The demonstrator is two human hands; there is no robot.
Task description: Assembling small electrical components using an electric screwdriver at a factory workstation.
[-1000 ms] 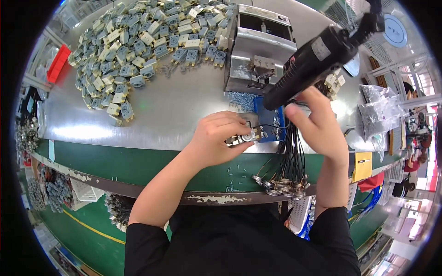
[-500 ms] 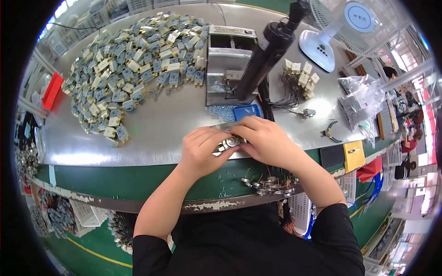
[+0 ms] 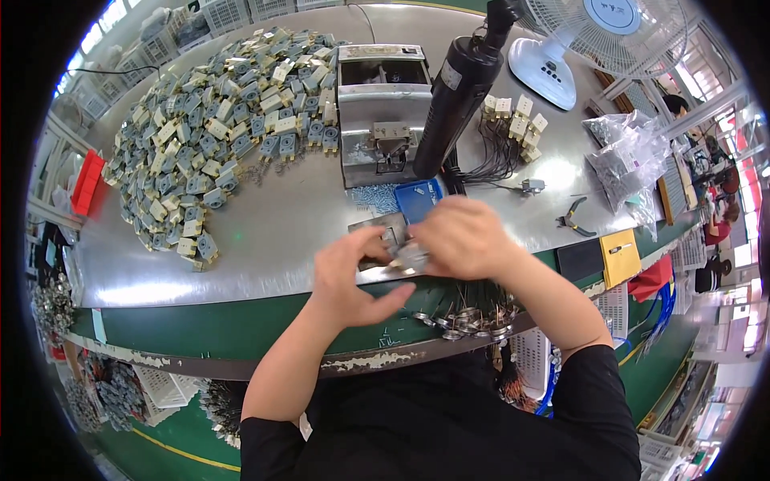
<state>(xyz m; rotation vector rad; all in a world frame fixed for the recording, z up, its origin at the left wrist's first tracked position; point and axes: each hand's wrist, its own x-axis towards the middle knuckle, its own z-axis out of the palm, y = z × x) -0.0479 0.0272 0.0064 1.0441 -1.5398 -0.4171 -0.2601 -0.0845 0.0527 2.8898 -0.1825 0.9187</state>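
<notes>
Filling most of the frame, a curved metal worktop [image 3: 265, 232] is seen, with a heap of grey and cream connector blocks [image 3: 216, 120] spread across its upper left. At upper centre a steel box fixture [image 3: 381, 112] and a black hanging power screwdriver [image 3: 461, 88] are placed. At centre, a small metal part [image 3: 409, 256] is pinched between the left hand [image 3: 353, 276] and the right hand [image 3: 465, 240], both closed on it.

Clear plastic bags [image 3: 630, 156]: crumpled, holding small dark parts, on the desk far right of the hands.
Yellow packet [image 3: 620, 256]: flat, rectangular, at the desk edge, right of the hands.
Screens: none.
</notes>
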